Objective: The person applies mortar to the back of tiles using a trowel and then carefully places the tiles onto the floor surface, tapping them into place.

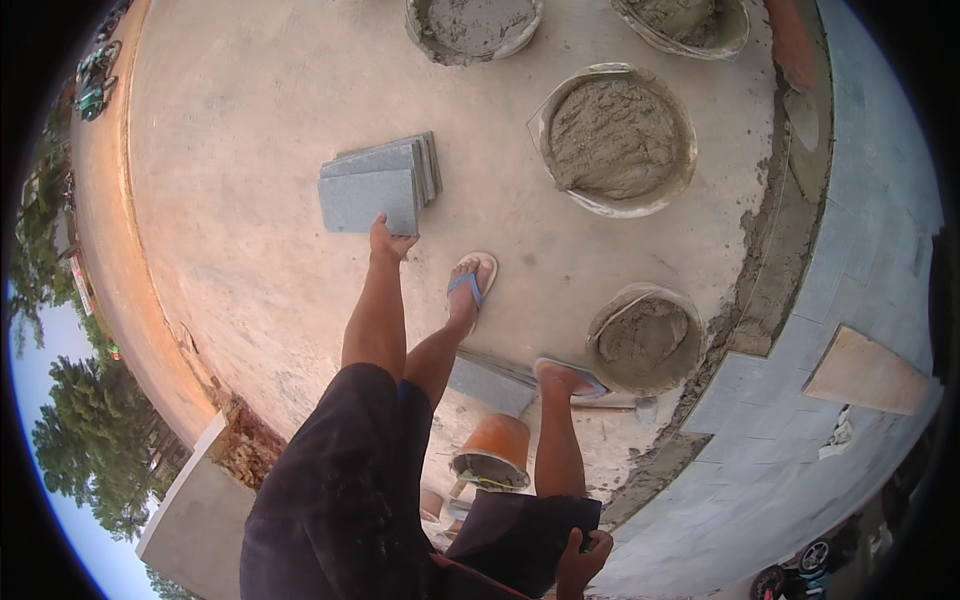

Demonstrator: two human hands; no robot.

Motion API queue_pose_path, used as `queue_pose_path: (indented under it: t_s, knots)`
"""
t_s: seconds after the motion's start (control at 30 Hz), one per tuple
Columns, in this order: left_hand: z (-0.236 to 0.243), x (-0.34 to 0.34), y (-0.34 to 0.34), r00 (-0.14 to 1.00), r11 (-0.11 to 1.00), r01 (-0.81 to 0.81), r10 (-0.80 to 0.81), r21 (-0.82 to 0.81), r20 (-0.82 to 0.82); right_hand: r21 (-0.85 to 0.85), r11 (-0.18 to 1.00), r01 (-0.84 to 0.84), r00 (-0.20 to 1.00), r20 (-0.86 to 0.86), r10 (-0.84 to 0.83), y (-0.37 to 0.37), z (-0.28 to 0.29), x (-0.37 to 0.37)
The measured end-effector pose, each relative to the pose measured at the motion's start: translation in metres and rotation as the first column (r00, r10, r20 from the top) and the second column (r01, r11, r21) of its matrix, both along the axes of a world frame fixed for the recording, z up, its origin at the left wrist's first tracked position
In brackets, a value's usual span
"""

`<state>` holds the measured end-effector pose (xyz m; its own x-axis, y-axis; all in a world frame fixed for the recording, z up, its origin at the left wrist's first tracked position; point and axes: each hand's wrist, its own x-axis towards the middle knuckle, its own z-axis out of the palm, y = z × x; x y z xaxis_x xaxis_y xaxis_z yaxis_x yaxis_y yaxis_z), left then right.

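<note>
A small stack of grey rectangular tiles [365, 200] lies slightly fanned on the concrete, left of centre. My left hand [392, 240] grips the near right corner of the top tile, thumb over its face and the other fingers by its edge. My right hand [582, 562] is by my right thigh with its fingers curled in; whatever is in it, if anything, is hidden. More grey tiles [490, 385] lie on the ground between my sandalled feet.
Wide mortar-filled buckets [618, 140] stand ahead and to the right, another [645, 338] beside my right foot. An orange bucket [496, 445] lies tipped between my legs. Blue-grey tiled paving [870, 240] with a mortar strip [765, 270] runs along the right; a beige board [865, 370] rests there.
</note>
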<state>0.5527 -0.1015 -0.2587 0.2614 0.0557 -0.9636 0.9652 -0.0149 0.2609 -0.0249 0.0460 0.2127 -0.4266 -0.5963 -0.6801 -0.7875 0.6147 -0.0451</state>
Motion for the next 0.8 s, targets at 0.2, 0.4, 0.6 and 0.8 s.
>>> queue_pose_path:
  t_s: [0.2, 0.4, 0.6, 0.8]
  knots:
    - [-0.019, -0.011, 0.021, 0.974, 0.99, -0.136, 0.139, -0.028, 0.181, -0.089, 0.996, 0.004, 1.0, 0.025, -0.002, -0.011, -0.013, 0.008]
    - [0.088, 0.057, 0.035, 0.898, 0.992, 0.109, -0.124, 0.06, 0.421, -0.152, 0.987, 0.061, 0.996, 0.073, -0.051, -0.007, -0.005, 0.03]
    - [0.28, 0.027, 0.038, 0.779, 0.861, 0.495, -0.499, 0.115, 0.38, -0.1, 0.97, 0.222, 0.939, 0.288, -0.186, -0.052, -0.012, 0.026]
    - [0.49, -0.14, -0.021, 0.335, 0.455, 0.847, -0.86, 0.277, 0.386, -0.03, 0.893, 0.45, 0.667, 0.676, -0.313, -0.131, -0.02, 0.016]
